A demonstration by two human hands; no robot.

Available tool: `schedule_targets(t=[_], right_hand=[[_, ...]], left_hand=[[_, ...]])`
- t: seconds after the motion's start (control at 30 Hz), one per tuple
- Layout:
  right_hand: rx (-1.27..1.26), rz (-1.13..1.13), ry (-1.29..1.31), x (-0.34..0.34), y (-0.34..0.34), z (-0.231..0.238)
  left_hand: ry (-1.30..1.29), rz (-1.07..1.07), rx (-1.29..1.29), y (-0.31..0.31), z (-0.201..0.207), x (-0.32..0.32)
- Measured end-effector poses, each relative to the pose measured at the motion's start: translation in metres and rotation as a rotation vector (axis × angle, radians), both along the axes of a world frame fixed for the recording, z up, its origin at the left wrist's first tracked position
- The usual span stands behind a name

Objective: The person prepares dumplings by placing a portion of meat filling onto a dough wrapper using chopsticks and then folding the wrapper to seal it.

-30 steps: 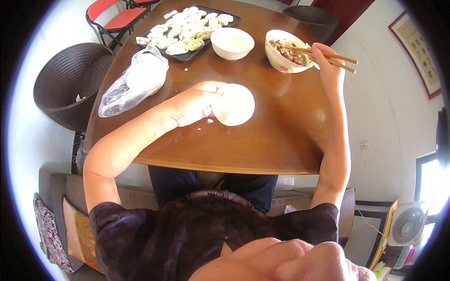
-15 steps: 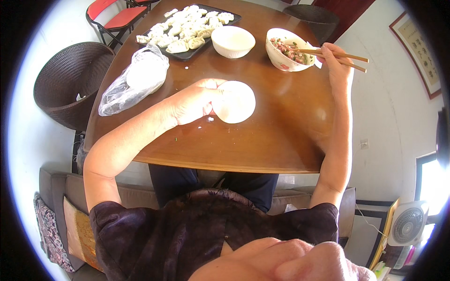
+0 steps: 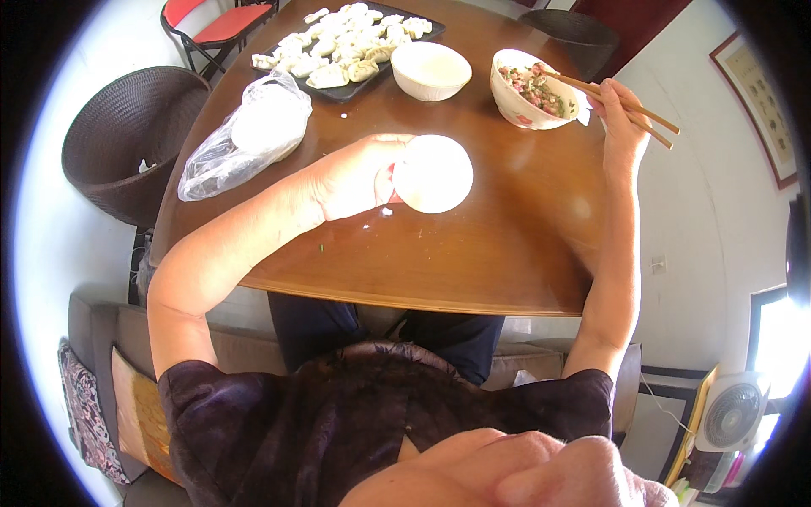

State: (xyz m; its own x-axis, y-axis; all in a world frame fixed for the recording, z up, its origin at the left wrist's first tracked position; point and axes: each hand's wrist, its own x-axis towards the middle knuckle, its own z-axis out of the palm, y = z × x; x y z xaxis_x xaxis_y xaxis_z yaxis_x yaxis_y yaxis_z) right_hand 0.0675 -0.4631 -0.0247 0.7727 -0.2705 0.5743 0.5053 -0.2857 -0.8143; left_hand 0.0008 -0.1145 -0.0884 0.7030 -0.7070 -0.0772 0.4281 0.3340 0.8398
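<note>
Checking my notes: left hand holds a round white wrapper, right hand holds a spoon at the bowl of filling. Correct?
Wrong utensil: in the head view, the right hand holds chopsticks at the bowl of filling. The left hand does hold a round white wrapper.

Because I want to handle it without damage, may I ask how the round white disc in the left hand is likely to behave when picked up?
The white disc probably weighs little, since the left hand holds it out by one side. It looks thin and flat, so it may bend or tear. Glare hides its texture, so stickiness is uncertain.
</note>
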Motion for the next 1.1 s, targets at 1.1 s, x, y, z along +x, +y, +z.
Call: schedule_targets(t=[1.1], right_hand=[[-0.116,0.757,-0.002,-0.06,0.07,0.008]], left_hand=[[0.278,0.004,-0.373,0.005,0.01,0.008]])
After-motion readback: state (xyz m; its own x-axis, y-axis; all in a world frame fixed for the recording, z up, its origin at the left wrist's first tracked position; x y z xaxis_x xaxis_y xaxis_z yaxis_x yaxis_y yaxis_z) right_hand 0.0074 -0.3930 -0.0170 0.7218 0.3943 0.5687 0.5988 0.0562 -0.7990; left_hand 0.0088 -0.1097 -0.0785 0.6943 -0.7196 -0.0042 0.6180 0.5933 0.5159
